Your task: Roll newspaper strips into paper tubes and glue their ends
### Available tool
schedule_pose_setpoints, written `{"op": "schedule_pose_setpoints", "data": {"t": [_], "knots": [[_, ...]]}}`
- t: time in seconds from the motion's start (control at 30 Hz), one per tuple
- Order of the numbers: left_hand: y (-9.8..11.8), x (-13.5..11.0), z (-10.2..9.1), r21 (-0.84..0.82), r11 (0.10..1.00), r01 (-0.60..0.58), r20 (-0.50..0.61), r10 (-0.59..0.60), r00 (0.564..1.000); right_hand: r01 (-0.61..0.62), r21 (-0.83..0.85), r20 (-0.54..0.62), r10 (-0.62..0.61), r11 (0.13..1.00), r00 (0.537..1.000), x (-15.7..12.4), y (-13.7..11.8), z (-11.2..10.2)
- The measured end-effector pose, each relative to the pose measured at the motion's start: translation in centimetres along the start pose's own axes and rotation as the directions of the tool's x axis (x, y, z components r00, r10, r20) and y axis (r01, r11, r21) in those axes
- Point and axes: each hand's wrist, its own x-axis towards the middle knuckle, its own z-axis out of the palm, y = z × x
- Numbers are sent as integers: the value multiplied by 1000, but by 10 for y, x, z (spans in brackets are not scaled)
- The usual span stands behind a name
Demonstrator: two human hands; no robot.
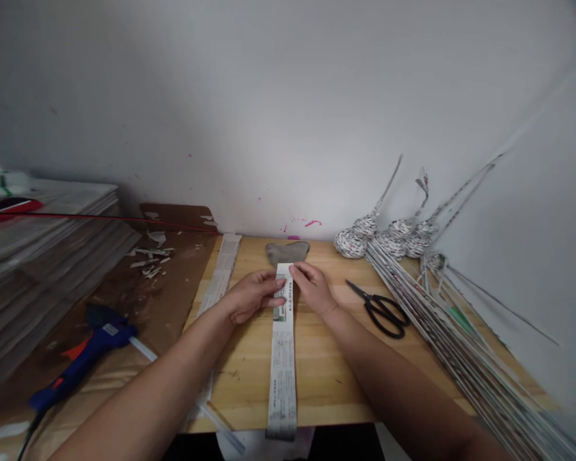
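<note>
Head view looks down on a wooden bench (pixel 336 368), with both bare hands above its middle. Between them is a long paper strip (pixel 282 358), printed like newspaper. Its upper end is near the far edge of the bench, and its lower end passes over the near edge and bends down, perhaps because the strip is longer than the free depth.

Left hand (pixel 254 296) has a narrow grip on the left edge of the strip, with two fingertips on the printed face; its other fingers are partly hidden. Right hand (pixel 313 288) pinches the far right corner. Holding from two sides probably keeps this end flat and straight. How firmly they press, I cannot tell.

Toward the left side of the bench, more paper strips (pixel 225 262) lie lengthwise, partly behind the left forearm. A blue glue gun (pixel 91 352) lies farther left, apart from the paper in hand.

Scissors (pixel 370 298) rest right of the right hand, seemingly within easy reach. Beyond them, a bundle of paper sticks (pixel 422 320) runs slantwise to the near right corner; woven paper balls (pixel 351 243) stand at the far edge, against the wall, maybe to leave the middle free.
</note>
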Motion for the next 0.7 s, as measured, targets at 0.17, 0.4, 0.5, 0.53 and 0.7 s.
{"op": "schedule_pose_setpoints", "data": {"t": [0.17, 0.4, 0.5, 0.53, 0.7], "knots": [[0, -1, 2, 3, 1000, 11, -120, -11, 993, 60, -70, 37, -57, 996, 998, 1, -7, -3], [0, -1, 5, -89, 995, 37, -97, -45, 994, 54, -75, -10, -55, 996, 998, 0, -5, -4], [-2, 0, 5, -74, 996, 41, -61, -45, 997, 3, -135, -51, -10, 991, 999, 1, -5, -3], [-3, 0, 6, -60, 997, 43, -43, -45, 998, -5, -150, -20, 2, 989, 1000, 2, -5, -2], [-5, -2, 7, 2, 998, 58, -1, -58, 998, 13, 30, 149, -18, 999, 989, 7, -7, 2]]}}
